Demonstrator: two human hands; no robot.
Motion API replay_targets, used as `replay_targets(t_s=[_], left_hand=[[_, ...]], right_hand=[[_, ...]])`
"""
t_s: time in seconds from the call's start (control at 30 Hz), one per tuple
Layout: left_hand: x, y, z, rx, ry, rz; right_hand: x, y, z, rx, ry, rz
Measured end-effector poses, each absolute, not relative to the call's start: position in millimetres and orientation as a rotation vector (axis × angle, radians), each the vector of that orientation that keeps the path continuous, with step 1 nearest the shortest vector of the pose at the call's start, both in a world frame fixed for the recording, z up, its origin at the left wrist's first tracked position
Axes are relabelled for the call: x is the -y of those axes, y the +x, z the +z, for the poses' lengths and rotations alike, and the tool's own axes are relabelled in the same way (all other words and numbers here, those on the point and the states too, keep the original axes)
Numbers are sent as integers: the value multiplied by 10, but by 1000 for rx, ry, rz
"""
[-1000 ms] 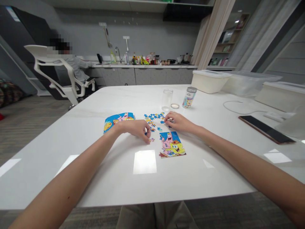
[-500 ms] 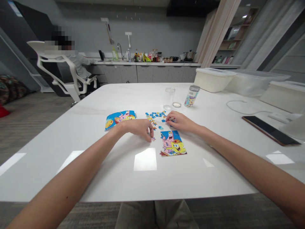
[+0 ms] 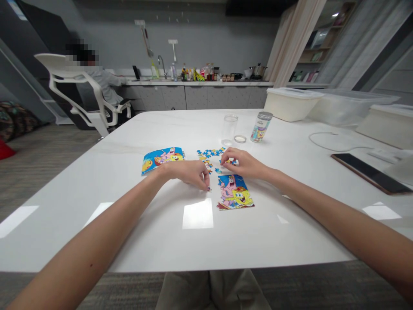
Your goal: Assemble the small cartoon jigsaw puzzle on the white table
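Left hand (image 3: 190, 174) rests low on the white tabletop (image 3: 145, 232), curled, with its fingertips (image 3: 205, 185) pinched down at a tiny puzzle piece (image 3: 209, 189). The fingers cover part of the piece, so it cannot be told whether they have hold of it.

The right hand (image 3: 240, 164) sits just beyond and to the right of the left hand, its fingers curled loosely over a small cluster of blue puzzle pieces (image 3: 229, 162). Those fingers hide much of the cluster, and any grip on a piece is impossible to make out.

Between and beyond the hands, more loose pieces (image 3: 209, 152) spread in a scattered band, too small to tell apart one by one. Directly below the right hand lies a nearly complete cartoon puzzle (image 3: 235, 192) showing a pink starfish and a yellow sponge, with a ragged upper edge. Left of the left hand, just past its wrist, lies a matching picture sheet (image 3: 163, 160), tilted on the table.

A wide stretch of tabletop runs from the hands to the near edge, giving plenty of room to move. Both forearms run out of the frame at the bottom corners.
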State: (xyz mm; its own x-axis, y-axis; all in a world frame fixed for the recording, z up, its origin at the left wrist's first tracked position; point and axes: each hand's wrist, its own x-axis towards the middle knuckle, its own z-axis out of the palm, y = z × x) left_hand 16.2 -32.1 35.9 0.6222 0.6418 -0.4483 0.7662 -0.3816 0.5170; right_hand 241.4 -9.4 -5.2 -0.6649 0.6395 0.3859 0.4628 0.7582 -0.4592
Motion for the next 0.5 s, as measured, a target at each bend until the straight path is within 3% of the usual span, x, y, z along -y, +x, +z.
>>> replay_targets(t_s=[0.3, 0.5], left_hand=[[356, 189, 393, -1097, 1969, -11], [361, 198, 430, -1094, 1930, 97]], right_hand=[[407, 2170, 38, 2207, -788, 1287], [381, 2171, 1, 2016, -698, 1563]])
